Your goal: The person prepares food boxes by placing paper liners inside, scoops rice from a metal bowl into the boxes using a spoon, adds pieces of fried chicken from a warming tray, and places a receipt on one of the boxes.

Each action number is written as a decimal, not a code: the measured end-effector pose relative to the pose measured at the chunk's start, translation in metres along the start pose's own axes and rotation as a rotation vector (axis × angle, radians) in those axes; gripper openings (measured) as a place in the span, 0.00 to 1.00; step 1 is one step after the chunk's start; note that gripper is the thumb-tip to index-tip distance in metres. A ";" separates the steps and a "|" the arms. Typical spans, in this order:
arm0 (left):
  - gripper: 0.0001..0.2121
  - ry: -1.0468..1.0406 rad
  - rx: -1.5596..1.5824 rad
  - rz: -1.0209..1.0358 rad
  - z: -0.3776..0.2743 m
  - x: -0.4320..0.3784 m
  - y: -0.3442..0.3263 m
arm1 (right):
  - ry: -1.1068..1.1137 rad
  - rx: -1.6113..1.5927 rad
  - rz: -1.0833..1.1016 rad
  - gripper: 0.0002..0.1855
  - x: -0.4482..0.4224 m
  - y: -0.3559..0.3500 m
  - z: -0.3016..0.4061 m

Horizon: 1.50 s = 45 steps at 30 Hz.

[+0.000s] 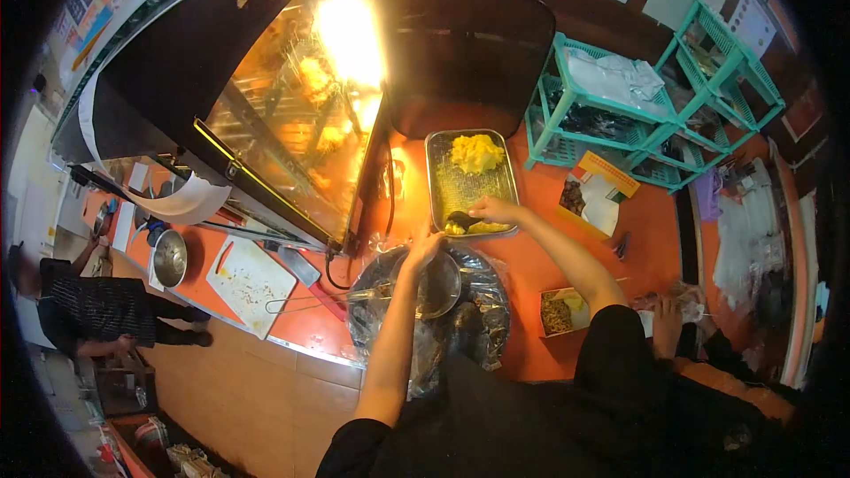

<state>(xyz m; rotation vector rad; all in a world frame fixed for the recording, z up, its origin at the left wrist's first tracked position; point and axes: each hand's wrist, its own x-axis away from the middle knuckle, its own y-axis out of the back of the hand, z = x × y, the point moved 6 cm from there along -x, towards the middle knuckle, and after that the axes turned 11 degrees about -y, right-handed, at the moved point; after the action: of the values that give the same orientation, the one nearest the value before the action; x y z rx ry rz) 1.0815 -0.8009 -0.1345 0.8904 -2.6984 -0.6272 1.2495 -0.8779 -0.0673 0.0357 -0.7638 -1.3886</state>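
Note:
My right hand (pixel 497 210) grips a dark spoon (pixel 461 218) whose head sits in soft yellow food at the near end of a metal tray (pixel 433 179). A larger mound of the yellow food (pixel 476 153) lies at the tray's far end. My left hand (pixel 423 249) is at the tray's near left corner, above a plastic-lined round basin (pixel 488 272); whether it grips the rim is hard to see. Under my left forearm, a wire-handled strainer (pixel 441 285) rests over the basin.
A lit glass food warmer (pixel 285 139) stands left of the tray. Green plastic racks (pixel 611 99) are behind right, near open food boxes (pixel 591 196) (pixel 556 315). A knife (pixel 302 269) and cutting board (pixel 249 285) lie left. A co-worker's hand (pixel 666 325) is at right; another person (pixel 93 309) stands left.

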 end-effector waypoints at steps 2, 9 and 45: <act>0.36 -0.059 0.000 0.017 -0.002 -0.014 -0.021 | -0.207 -0.206 0.047 0.18 0.000 0.015 -0.053; 0.35 -0.033 0.122 -0.004 0.009 -0.004 0.001 | -0.375 -0.600 0.093 0.14 0.056 0.030 0.012; 0.09 -0.558 0.537 -0.214 -0.179 0.148 0.016 | -0.485 0.191 -1.891 0.21 0.361 -0.107 -0.130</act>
<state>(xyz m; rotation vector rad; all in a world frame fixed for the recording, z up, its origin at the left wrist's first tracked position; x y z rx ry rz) 1.0188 -0.9377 0.0430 1.3056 -3.3895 -0.1915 1.2176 -1.2743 -0.0483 0.7581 -1.3284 -3.1546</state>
